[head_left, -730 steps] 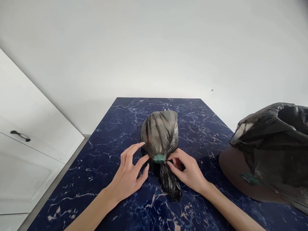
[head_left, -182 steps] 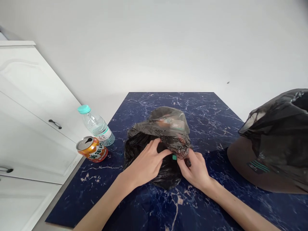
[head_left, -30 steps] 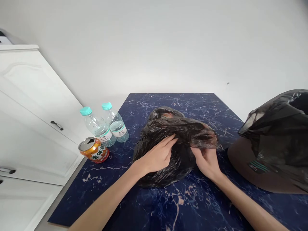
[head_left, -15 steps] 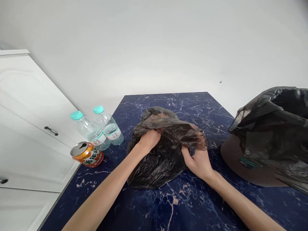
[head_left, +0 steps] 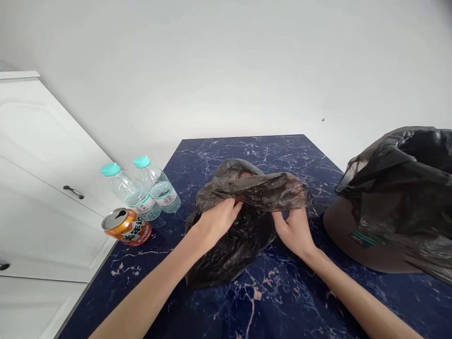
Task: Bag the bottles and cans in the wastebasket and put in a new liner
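Observation:
A thin black plastic garbage bag [head_left: 243,240] lies bunched on the table in front of me, its rim folded over. My left hand [head_left: 221,219] is closed on the rim at the left, with the fingertips partly tucked under the film. On the right side, my right hand [head_left: 291,226] grips the same rim; its fingers show dimly through the translucent plastic. Something reddish shows through the bag near its top, and I cannot make out what it is.
Two clear water bottles [head_left: 164,193] with turquoise caps and an opened orange can [head_left: 127,227] stand at the left. A grey-brown bin [head_left: 342,235] lined with a black bag is at the right. A white cabinet [head_left: 42,188] adjoins the blue marbled table [head_left: 240,306].
Both hands still hold the bag's rim. My left hand has shifted slightly right and turned, and the folded rim at the right has risen and stretched a little outward.

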A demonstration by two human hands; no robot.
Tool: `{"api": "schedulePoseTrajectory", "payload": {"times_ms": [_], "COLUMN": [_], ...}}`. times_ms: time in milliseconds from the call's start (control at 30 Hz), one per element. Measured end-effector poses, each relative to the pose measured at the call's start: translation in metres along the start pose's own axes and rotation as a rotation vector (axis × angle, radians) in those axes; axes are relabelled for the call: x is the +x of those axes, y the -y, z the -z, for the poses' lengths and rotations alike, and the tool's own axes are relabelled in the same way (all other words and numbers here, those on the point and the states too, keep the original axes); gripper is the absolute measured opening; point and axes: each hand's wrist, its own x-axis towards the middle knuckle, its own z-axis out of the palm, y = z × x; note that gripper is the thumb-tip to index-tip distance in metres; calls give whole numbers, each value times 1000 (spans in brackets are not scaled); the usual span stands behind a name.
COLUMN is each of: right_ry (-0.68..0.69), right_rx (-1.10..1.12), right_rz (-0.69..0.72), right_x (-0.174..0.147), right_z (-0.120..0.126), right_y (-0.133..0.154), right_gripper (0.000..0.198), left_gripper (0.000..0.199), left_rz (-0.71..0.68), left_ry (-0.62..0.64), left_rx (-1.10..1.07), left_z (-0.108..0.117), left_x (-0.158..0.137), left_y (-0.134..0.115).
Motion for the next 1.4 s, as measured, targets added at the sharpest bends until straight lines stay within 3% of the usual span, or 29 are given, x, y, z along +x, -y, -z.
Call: {"api": "schedulePoseTrajectory", "payload": {"times_ms": [167, 300, 400, 467, 600, 700, 800, 900, 1033, 1167, 1400], "right_ry": [-50, -77, -93, -93, -87, -82, -87, -98, -80, -59, -53], "right_rx": [12, 34, 12, -1, -28, -37, -39, -51, -65, -59, -58], "right_rz": [-112, -166, -175, -168, -156, -163, -172, -183, -177, -171, -160], "right_x": [3, 2, 2, 3, 6, 7, 6, 4, 3, 5, 6], "right_z": [4, 3, 3, 3, 4, 5, 5, 5, 5, 5, 5], "right_y": [-8, -16, -22, -27, -43, -56, -63, -64, -61, -55, -56], "right_gripper": [60, 56, 47, 42, 39, 36, 34, 35, 35, 39, 34], "left_gripper": [34, 61, 61, 60, 52, 52, 50, 47, 59, 70, 82], "left_rz": [162, 104, 82, 94, 181, 237, 244, 287, 424, 522, 579], "left_ry": [149, 107, 88, 17, -261, -445, -499, -409, -222, -38, 152], "left_rx": [61, -25, -158, -187, -138, 49, 315, 500, 630, 648, 623], "left_z": [41, 76, 97, 110, 136, 153, 163, 165, 159, 153, 144], "left_x": [-36, -64, -88, -102, -114, -115, -116, -117, -116, -111, -103], "left_y": [-38, -59, -63, -60, -48, -36, -23, -9, 10, 26, 36]}}
